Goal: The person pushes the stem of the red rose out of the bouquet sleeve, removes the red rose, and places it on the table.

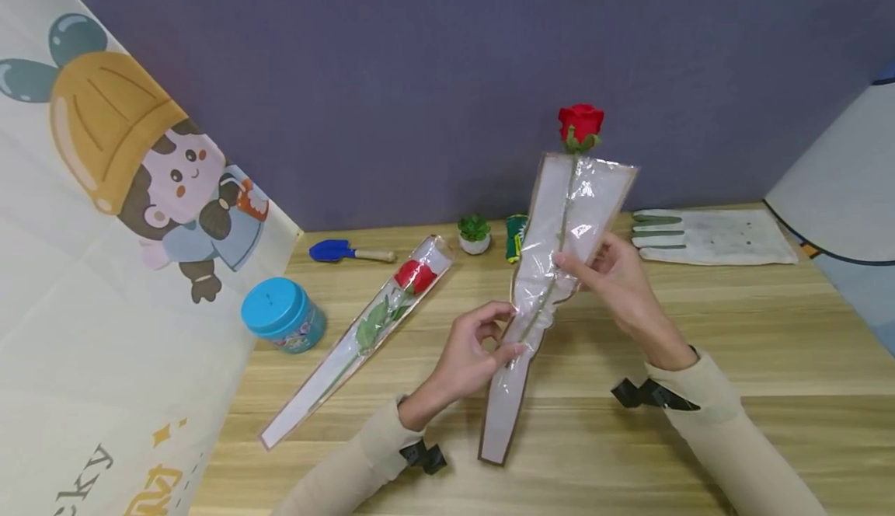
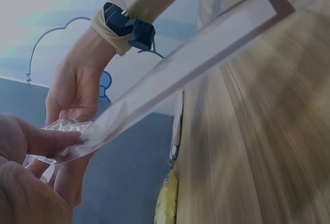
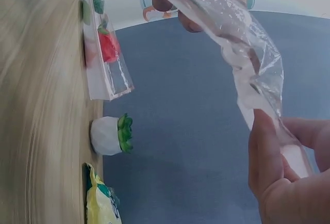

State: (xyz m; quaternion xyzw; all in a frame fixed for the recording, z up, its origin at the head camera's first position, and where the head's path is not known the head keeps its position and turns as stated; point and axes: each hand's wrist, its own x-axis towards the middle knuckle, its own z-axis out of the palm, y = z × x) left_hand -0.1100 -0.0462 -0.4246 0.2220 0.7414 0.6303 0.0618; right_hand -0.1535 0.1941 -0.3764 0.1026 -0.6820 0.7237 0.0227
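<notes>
A light wood-grain table (image 1: 783, 337) meets a dark blue-grey wall (image 1: 391, 96) at its far edge; a cream panel printed with a cartoon child in a yellow hat (image 1: 178, 166) rises on the left. Along the far side, from left to right, lie a blue-bladed trowel with a wooden handle (image 1: 330, 250), a small green succulent in a white pot (image 1: 474, 234), a green-and-yellow packet (image 1: 516, 238) and a whitish glove with green fingers (image 1: 720, 236). Nearer on the left stand a blue lidded jar (image 1: 283, 314) and, just right of it, a red rose lying in a narrow clear sleeve (image 1: 377, 322).

Right of centre, above the table, both hands hold a tapering clear plastic sleeve with white backing (image 1: 548, 221), its top leaning right. A red fabric-like rose (image 1: 581, 123) stands out of its wide end, the stem inside. The left hand (image 1: 475, 349) pinches the lower part between thumb and fingers; the right hand (image 1: 622, 283) grips the right edge higher up, thumb across the front.

The right hand's fingers are partly hidden behind the sleeve, which also covers part of the packet. Glare makes the stem's lower end hard to trace.
</notes>
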